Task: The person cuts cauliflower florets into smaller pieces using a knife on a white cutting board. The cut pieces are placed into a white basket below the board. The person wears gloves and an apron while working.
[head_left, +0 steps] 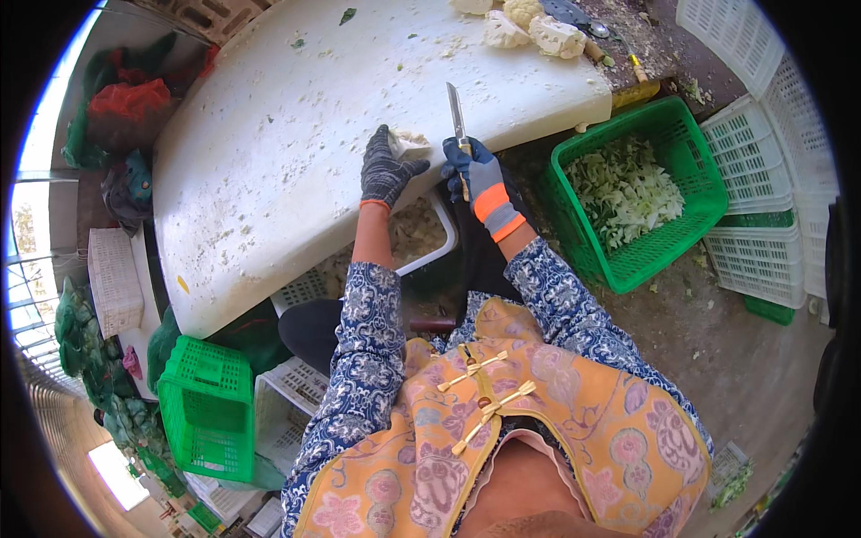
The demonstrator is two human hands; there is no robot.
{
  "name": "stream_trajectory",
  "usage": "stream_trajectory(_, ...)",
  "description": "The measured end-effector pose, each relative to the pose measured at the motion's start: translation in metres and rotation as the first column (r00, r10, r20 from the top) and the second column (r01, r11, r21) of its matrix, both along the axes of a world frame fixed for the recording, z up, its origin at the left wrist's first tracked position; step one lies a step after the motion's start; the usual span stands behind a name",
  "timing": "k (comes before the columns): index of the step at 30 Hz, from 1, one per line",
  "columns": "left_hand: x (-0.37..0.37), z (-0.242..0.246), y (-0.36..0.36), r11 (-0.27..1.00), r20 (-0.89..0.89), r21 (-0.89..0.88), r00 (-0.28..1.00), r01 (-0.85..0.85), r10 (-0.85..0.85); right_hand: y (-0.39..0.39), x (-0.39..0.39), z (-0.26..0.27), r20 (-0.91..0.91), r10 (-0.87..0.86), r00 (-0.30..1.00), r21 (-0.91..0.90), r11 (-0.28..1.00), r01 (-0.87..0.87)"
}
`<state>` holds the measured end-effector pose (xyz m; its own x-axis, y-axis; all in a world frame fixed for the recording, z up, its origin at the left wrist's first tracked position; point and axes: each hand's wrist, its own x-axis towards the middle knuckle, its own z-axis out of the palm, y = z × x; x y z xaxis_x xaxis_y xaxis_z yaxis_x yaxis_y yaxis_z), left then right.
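At the near edge of the white table (282, 148), my left hand (389, 165), in a dark grey knit glove, grips a piece of cauliflower (408, 144). Its fingers hide part of the piece. My right hand (474, 168), in a blue and grey glove with an orange cuff, is closed around the handle of a knife (457, 111). The blade points up and away from me, apart from the cauliflower. Below the table edge, a white-rimmed tub (444, 249) holds pale cauliflower bits, partly hidden by my left arm.
Several cauliflower pieces (531, 28) lie at the table's far right. A green plastic crate (609, 265) with cut leaves (632, 188) stands to my right, beside stacked white crates (753, 262). Another green crate (208, 403) is at lower left. Crumbs dot the tabletop.
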<state>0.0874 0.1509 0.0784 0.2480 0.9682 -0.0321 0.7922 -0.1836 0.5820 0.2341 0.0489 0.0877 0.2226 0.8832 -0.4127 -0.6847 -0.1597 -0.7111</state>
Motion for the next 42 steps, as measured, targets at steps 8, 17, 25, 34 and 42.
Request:
stream_trajectory(8,-0.017,-0.030,0.017,0.999,0.049,0.006,0.998,0.042,-0.042,0.043,-0.006,-0.019,0.287,0.136,0.948,-0.178,0.980,-0.087)
stream_trajectory(17,0.020,-0.032,0.013,0.944,0.320,0.010,0.896,-0.329,0.309,0.065,0.005,-0.021,0.344,0.304,0.888,-0.245,0.942,-0.228)
stream_trajectory(25,0.040,0.004,0.019,0.950,0.006,0.107,0.956,-0.293,0.294,0.027,0.041,0.004,0.876,0.471,-0.100,-0.482,0.857,-0.182)
stream_trajectory(34,0.045,0.006,0.022,0.949,-0.089,0.130,0.950,-0.287,0.300,0.026,0.036,0.005,0.865,0.498,-0.057,-0.493,0.826,-0.273)
stream_trajectory(42,0.038,0.001,0.022,0.939,-0.092,0.154,0.942,-0.308,0.324,0.045,0.019,-0.010,0.844,0.519,-0.135,-0.537,0.817,-0.209)
